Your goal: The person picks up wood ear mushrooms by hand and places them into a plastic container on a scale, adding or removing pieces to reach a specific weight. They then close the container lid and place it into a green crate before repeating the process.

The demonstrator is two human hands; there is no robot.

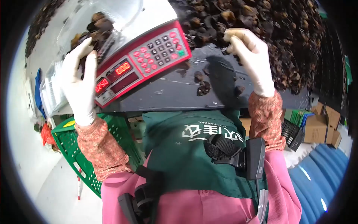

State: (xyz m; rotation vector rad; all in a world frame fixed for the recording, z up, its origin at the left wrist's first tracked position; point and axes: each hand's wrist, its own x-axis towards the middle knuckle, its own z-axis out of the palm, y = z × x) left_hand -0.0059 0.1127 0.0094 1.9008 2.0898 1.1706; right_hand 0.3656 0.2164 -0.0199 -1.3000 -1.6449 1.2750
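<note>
My left hand (pixel 80 80), in a white glove, is beside the scale's left end, its thumb and fingers apart at a clear plastic bag (pixel 119 15) holding dark, crinkled pieces (pixel 100 28). The bag rests on the white and red digital scale (pixel 156 50), whose red displays are lit. My right hand (pixel 251 52), also gloved, is at the near edge of a large heap of dark pieces (pixel 291 33). Its fingers are curled together; what lies between the fingertips is too small to make out. A few loose pieces (pixel 203 88) lie on the dark tabletop (pixel 164 91) between my hands.
Clear plastic trays (pixel 54 87) stand at the left. Below the table's edge are a green crate (pixel 80 153) on the left and cardboard boxes (pixel 317 128) and a black basket (pixel 292 134) on the right. Blue ribbed material (pixel 317 179) lies at the lower right.
</note>
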